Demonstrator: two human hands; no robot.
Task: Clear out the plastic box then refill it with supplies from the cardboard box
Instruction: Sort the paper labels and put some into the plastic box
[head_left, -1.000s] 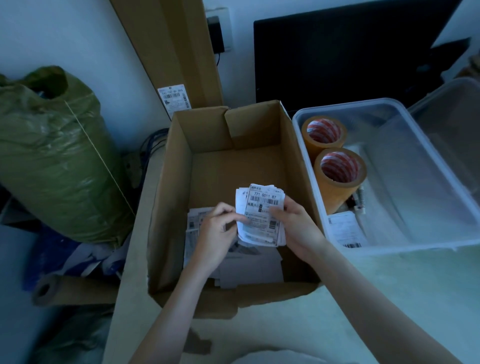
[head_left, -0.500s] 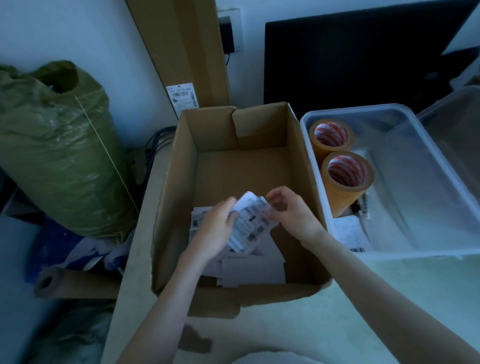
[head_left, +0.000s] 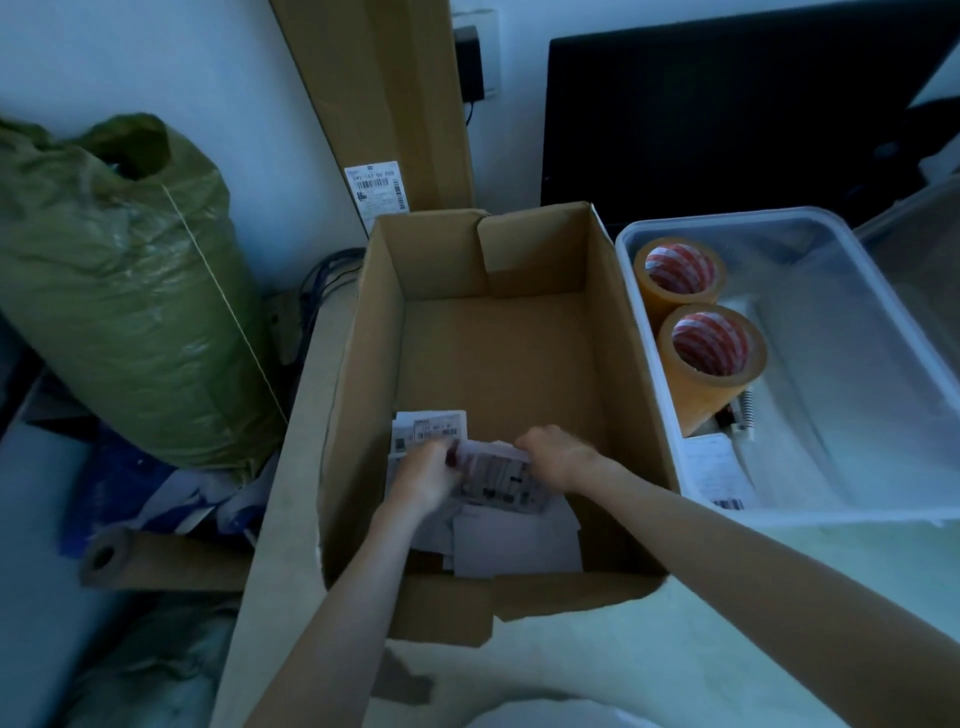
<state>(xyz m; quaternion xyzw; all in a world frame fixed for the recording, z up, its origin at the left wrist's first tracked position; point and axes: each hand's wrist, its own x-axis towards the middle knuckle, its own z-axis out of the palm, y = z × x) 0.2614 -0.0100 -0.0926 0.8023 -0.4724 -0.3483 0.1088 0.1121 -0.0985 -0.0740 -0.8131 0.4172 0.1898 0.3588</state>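
Note:
An open cardboard box (head_left: 363, 395) stands in the middle with white printed labels and papers (head_left: 514, 545) on its floor near the front wall. Both my hands are down inside it. My left hand (head_left: 426, 475) and my right hand (head_left: 558, 457) grip the two ends of a small stack of barcode labels (head_left: 498, 480), low over the loose papers. To the right sits the clear plastic box (head_left: 883, 514). It holds two brown tape rolls (head_left: 711, 353), a label sheet (head_left: 719, 475) and a small pen-like item.
A stuffed green sack (head_left: 119, 296) stands at the left, with a cardboard tube (head_left: 156, 564) on the floor below it. A tall flat carton (head_left: 384, 104) leans on the wall behind the box. A black monitor (head_left: 727, 114) fills the back right. A pale tabletop (head_left: 675, 649) lies in front.
Both hands have carried the label stack from upright above the papers down toward the bottom of the cardboard box and tipped it flatter.

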